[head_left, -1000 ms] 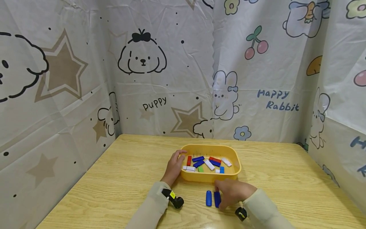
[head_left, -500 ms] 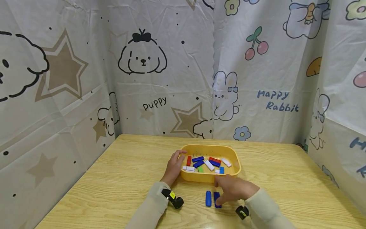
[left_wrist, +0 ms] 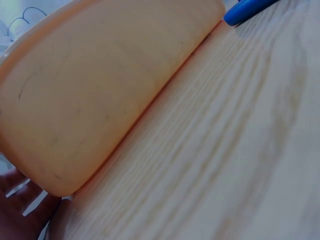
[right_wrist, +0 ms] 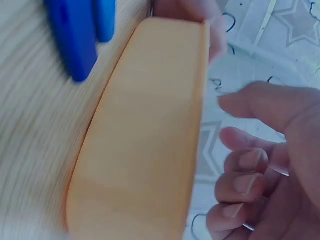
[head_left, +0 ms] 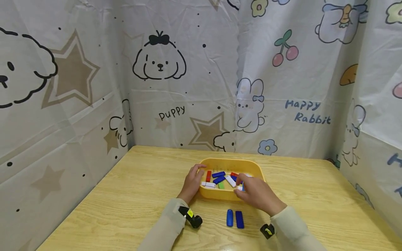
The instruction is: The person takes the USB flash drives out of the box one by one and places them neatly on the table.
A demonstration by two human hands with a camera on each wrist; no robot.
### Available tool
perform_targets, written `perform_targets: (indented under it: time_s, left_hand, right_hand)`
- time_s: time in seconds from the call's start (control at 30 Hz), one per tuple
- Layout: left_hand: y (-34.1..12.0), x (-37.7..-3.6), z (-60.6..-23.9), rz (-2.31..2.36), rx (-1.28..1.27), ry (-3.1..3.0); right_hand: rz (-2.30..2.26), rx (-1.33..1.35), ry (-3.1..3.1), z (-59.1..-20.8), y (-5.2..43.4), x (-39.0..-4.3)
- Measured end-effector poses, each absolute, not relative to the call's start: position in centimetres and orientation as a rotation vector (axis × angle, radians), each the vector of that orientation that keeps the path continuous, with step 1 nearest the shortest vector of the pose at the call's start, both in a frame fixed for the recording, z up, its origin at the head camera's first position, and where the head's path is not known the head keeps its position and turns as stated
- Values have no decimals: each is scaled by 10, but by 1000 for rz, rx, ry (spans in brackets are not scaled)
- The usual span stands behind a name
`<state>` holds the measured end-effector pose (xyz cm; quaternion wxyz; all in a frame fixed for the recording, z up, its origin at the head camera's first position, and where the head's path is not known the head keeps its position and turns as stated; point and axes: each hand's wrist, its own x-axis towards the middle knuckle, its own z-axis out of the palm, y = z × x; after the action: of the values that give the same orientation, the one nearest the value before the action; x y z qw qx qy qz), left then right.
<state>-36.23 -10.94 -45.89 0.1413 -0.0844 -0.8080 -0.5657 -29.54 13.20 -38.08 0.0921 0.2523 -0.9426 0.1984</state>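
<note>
In the head view, my left hand [head_left: 192, 183] holds the left end of a yellow plastic bin [head_left: 220, 195] at its rim. The left wrist view shows its fingers [left_wrist: 30, 202] against the bin's corner. My right hand [head_left: 255, 191] is over the bin's front right rim, with nothing between thumb and index; its other fingers [right_wrist: 245, 185] are loosely curled in the right wrist view. On the table before the bin lie two oblong blue pieces like USB sticks, a rounded one [head_left: 230, 218] and a darker, squarer one [head_left: 239, 219], side by side and apart.
Inside the bin lie several small oblong pieces: a red one [head_left: 208, 176], a white one [head_left: 230, 181], a green one [head_left: 221, 185] and dark blue ones [head_left: 218, 174]. The wooden table [head_left: 141, 195] backs onto a printed curtain [head_left: 188, 87].
My right hand has let go of the darker blue piece, leaving it beside the rounded one, and has moved up and forward over the bin. The left hand has stayed at the bin's end.
</note>
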Motion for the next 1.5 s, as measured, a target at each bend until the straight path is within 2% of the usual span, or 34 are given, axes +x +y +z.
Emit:
perform_targets:
  time_s: [0.23,0.73,1.5]
  left_hand:
    - [-107,-363,-458,-1632,-250,-2353]
    - [-109,-361,-460,-1629,-231,-2347]
    - [-110,-365,-462,-1619,-217,-2359]
  right_hand:
    - [716,599,-2767,-386,144,-313]
    - [743,592,-2862,-405,134,-359]
    - [773,544,-3039,-416,126,-374]
